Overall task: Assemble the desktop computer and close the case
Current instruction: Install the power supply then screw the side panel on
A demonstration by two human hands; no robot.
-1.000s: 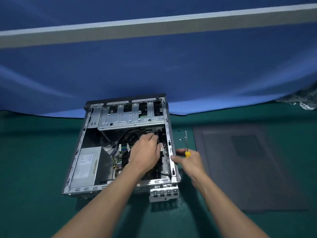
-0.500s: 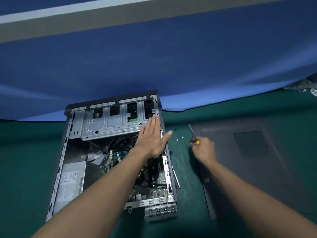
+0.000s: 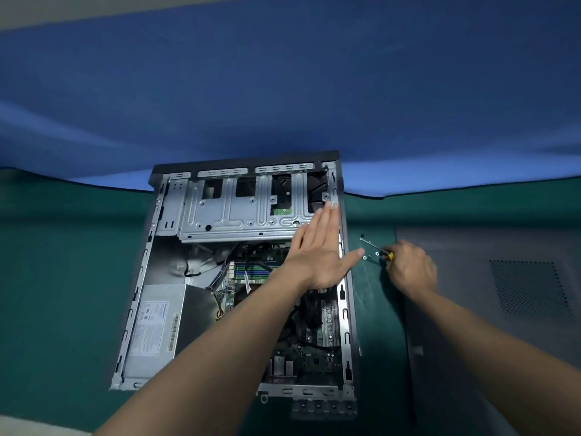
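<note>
My left hand [image 3: 320,256] had come out of the case [image 3: 195,272], which lay open on the surface [image 3: 63,294], and now lay flat, fingers straight, over its right rail. My right hand [image 3: 408,269] had swung to the screws [image 3: 364,257] beside it, clenched round the screwdriver [image 3: 375,247]. I judged fastening came next, the panel [image 3: 503,325] still off.

Desk [image 3: 63,278] covered in dark green matting. Blue cloth [image 3: 283,89] hangs behind the far edge, folds visible, hem meeting the green. Grey band [image 3: 47,11] above the cloth, upper left. Pale patch [image 3: 22,427] at the near-left corner; cannot tell what it is.
</note>
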